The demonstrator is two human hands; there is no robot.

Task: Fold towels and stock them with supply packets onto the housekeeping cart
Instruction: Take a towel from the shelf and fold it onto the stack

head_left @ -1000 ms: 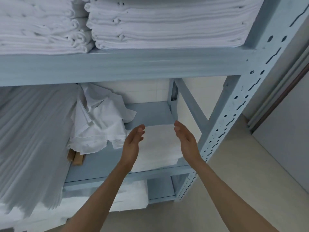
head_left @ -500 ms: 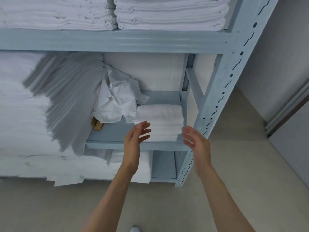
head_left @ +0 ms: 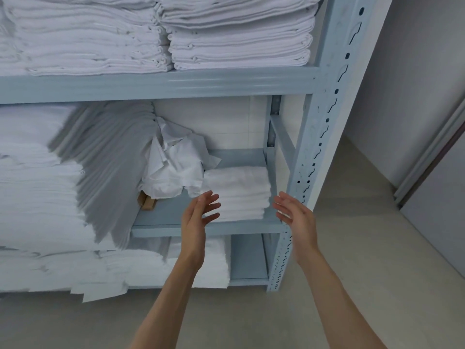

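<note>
A small stack of folded white towels [head_left: 239, 192] sits at the right end of the middle shelf [head_left: 201, 229] of a pale blue metal rack. My left hand [head_left: 198, 217] hovers in front of the stack's left side, palm turned inward, fingers spread and straight. My right hand [head_left: 297, 217] hovers just off the stack's right front corner, palm facing the left hand, fingers relaxed. Neither hand touches the towels and both hold nothing.
A crumpled white cloth [head_left: 173, 170] lies left of the stack, with a small wooden block [head_left: 147, 202] below it. Tall piles of white linen [head_left: 63, 177] fill the left; more folded stacks [head_left: 239, 41] sit above. The perforated rack post [head_left: 309, 172] stands right beside my right hand.
Both hands have drawn back from the folded stack, where they flanked it a second ago, to in front of the shelf edge. My view has pulled back and tilted up.
</note>
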